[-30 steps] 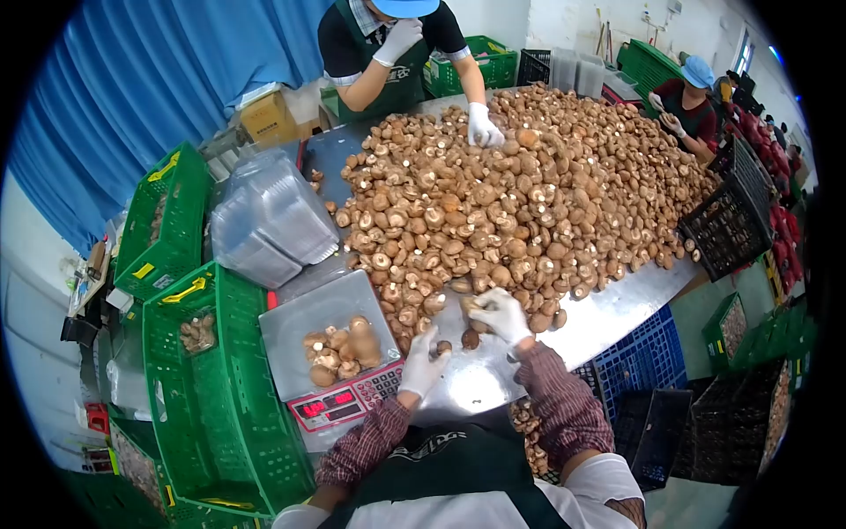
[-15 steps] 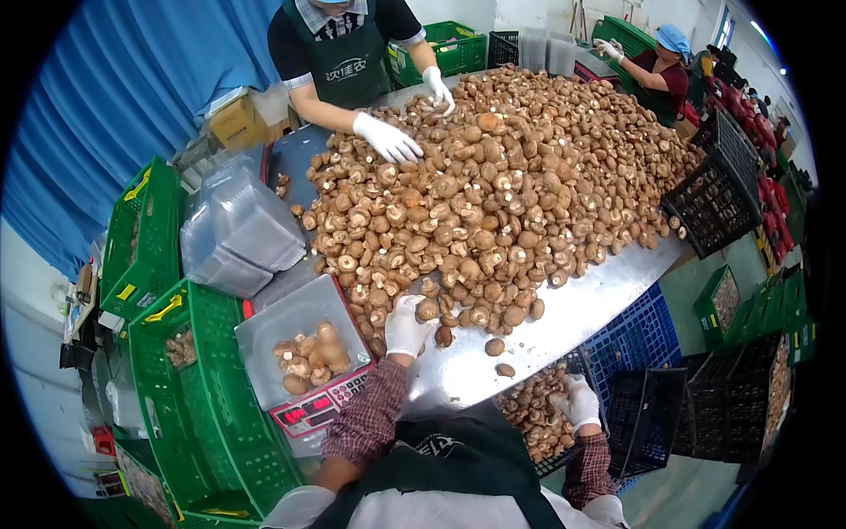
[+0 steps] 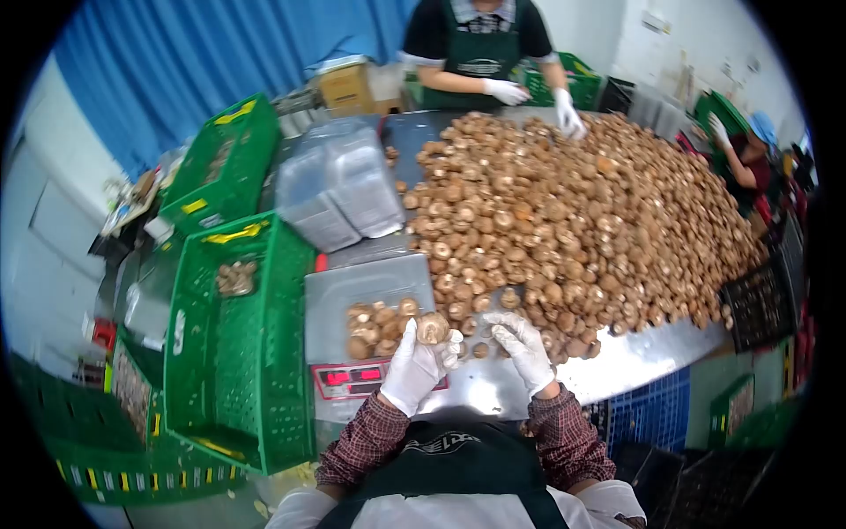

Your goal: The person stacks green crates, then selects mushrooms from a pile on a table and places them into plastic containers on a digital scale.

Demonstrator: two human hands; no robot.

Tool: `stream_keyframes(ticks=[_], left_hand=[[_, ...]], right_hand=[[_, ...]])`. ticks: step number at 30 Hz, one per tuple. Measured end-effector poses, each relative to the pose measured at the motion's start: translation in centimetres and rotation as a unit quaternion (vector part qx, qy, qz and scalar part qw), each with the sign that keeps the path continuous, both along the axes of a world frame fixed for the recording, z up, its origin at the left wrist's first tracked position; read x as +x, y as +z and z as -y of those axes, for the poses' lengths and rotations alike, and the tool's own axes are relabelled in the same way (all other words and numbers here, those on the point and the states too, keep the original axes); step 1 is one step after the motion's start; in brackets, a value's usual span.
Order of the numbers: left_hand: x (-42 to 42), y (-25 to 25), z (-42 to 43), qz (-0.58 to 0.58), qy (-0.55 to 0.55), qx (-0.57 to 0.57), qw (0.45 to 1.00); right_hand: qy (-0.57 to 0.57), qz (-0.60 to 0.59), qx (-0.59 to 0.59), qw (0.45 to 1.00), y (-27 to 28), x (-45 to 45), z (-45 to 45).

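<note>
My white-gloved left hand (image 3: 412, 370) holds a brown-capped mushroom (image 3: 433, 328), its pale underside facing up. My right hand (image 3: 523, 353), also gloved, is beside it with the fingers curled inward; anything in them is hidden. Beyond both hands lies a large heap of mushrooms (image 3: 555, 229) on the metal table (image 3: 608, 361). Left of my left hand, a clear plastic tray (image 3: 352, 286) with several mushrooms rests on a scale (image 3: 348, 379) with a lit red display.
Stacked clear trays (image 3: 339, 185) stand behind the scale. A green crate (image 3: 211, 370) on the left holds a packed tray of mushrooms (image 3: 236, 279); another green crate (image 3: 225, 159) is behind it. Across the table, a co-worker (image 3: 480, 53) reaches toward the heap.
My right hand has come up from the crate of mushrooms at the lower right to the front of my body. My left hand has lifted a mushroom from the heap's edge. The view has turned left.
</note>
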State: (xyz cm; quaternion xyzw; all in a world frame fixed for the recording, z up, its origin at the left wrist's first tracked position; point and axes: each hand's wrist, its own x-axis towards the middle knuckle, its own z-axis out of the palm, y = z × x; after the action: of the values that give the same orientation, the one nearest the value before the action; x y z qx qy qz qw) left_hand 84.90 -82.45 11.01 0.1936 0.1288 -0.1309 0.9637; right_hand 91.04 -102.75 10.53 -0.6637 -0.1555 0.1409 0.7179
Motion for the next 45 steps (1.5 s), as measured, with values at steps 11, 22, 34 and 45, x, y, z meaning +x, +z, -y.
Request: stream_keyframes(ticks=[11, 22, 34, 45], left_hand=[[-0.4, 1.3, -10.0, 0.114, 0.121, 0.922, 0.349], [-5.4, 0.2, -16.9, 0.045, 0.281, 0.698, 0.657], [-8.6, -2.6, -16.8, -0.092, 0.126, 0.559, 0.815], [-6.5, -6.4, -14.6, -0.072, 0.097, 0.452, 0.884]], right_hand=[[-0.01, 0.087, -0.112, 0.99, -1.8, 8.7, -10.0], [-0.016, -0.003, -0.233, 0.972, -3.8, 13.1, -16.5], [0.06, 0.375, -0.188, 0.906, -1.7, 4.1, -9.7], [0.11, -0.275, -0.056, 0.953, -4.4, 0.9, -8.7]])
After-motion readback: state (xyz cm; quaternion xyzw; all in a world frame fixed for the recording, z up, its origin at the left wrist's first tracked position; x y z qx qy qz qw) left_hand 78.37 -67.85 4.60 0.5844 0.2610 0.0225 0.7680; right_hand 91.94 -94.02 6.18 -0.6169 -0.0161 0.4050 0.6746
